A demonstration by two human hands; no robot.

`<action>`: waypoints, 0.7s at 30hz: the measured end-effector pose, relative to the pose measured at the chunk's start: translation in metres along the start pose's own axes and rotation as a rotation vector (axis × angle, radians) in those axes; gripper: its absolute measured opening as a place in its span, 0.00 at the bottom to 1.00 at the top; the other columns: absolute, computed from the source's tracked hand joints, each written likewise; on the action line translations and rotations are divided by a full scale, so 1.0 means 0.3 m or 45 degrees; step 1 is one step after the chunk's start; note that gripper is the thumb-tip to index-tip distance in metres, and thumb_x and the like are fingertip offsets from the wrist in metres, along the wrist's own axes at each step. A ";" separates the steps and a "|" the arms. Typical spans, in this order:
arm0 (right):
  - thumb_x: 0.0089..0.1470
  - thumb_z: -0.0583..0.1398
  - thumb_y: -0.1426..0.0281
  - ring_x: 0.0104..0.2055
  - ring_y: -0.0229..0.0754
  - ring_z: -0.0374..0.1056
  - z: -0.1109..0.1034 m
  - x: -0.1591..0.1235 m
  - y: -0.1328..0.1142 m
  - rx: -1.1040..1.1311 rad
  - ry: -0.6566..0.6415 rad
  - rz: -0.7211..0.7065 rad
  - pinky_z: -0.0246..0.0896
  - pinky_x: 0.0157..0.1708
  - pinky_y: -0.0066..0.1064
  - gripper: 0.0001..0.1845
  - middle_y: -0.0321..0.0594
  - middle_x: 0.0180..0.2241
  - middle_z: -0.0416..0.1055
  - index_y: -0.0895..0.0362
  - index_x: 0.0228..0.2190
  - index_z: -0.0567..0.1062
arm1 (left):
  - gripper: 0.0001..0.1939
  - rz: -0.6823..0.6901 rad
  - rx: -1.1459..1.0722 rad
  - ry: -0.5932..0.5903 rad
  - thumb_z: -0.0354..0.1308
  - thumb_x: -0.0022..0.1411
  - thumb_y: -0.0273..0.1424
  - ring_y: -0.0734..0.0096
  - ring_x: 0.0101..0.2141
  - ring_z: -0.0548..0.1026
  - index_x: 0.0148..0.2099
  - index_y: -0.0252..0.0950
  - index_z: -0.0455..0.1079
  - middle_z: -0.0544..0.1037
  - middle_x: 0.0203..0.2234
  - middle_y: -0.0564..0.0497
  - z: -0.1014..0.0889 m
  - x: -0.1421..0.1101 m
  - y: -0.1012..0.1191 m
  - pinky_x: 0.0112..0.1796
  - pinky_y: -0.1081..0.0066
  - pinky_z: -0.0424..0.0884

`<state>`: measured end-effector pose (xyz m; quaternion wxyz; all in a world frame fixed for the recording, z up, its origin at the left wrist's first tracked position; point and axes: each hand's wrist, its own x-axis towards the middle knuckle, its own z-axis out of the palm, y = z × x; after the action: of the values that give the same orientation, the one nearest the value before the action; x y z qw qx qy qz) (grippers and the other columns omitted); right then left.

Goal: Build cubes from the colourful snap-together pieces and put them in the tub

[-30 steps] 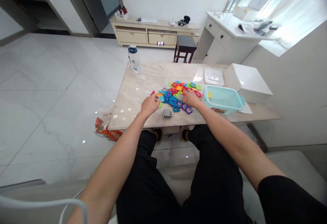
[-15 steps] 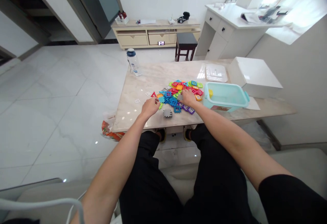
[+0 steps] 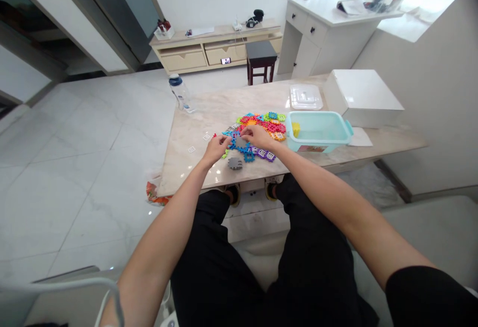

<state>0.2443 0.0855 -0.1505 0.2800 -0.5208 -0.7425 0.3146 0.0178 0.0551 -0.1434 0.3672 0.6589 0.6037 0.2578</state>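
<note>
My right hand (image 3: 257,136) pinches a flat grey interlocking tile (image 3: 241,142) by its edge, above the pile of plastic tiles. Facing it from the left, my left hand (image 3: 216,150) has its fingertips drawn together close to that tile; whatever they may hold is too small to make out. Beneath and around both hands lie blue tiles (image 3: 249,157), red tiles (image 3: 274,127) and purple tiles (image 3: 266,154) with notched edges. A small stack of grey tiles (image 3: 235,163) sits nearer to me on the marble-look table (image 3: 186,172).
A pale turquoise bin (image 3: 317,132) with a yellow piece (image 3: 296,129) inside stands right of the pile. Behind it are a clear lid (image 3: 306,97) and a white box (image 3: 364,95). A water bottle (image 3: 182,95) stands at the far left; white square frames (image 3: 191,149) lie left of my hands.
My right hand has carried the grey tile left, close to my left hand. The whole view has shifted slightly as the head moved. The grey stack stays put on the table.
</note>
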 end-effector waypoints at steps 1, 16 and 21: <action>0.64 0.65 0.74 0.39 0.41 0.76 0.002 -0.006 -0.015 0.049 -0.044 -0.031 0.68 0.44 0.29 0.09 0.43 0.39 0.84 0.61 0.43 0.84 | 0.24 -0.007 -0.082 -0.027 0.56 0.71 0.51 0.62 0.38 0.83 0.49 0.36 0.78 0.86 0.43 0.43 0.006 0.001 0.012 0.35 0.68 0.77; 0.62 0.71 0.57 0.51 0.53 0.77 0.044 -0.083 -0.127 -0.574 -0.294 -0.250 0.66 0.50 0.34 0.24 0.52 0.48 0.83 0.61 0.51 0.82 | 0.21 -0.257 -0.201 -0.133 0.67 0.62 0.50 0.64 0.31 0.81 0.38 0.35 0.78 0.83 0.29 0.45 -0.014 -0.011 0.014 0.33 0.69 0.74; 0.63 0.69 0.54 0.55 0.57 0.77 0.082 -0.104 -0.178 -0.883 -0.423 -0.176 0.69 0.51 0.35 0.25 0.55 0.53 0.81 0.60 0.52 0.82 | 0.11 -0.251 0.076 0.146 0.62 0.66 0.40 0.54 0.46 0.83 0.41 0.37 0.78 0.86 0.44 0.40 -0.059 -0.024 -0.045 0.48 0.62 0.75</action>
<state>0.2034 0.0377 -0.1285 -0.0162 -0.4752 -0.8734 0.1055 -0.0054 0.0513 -0.1429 0.3361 0.5911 0.6931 0.2396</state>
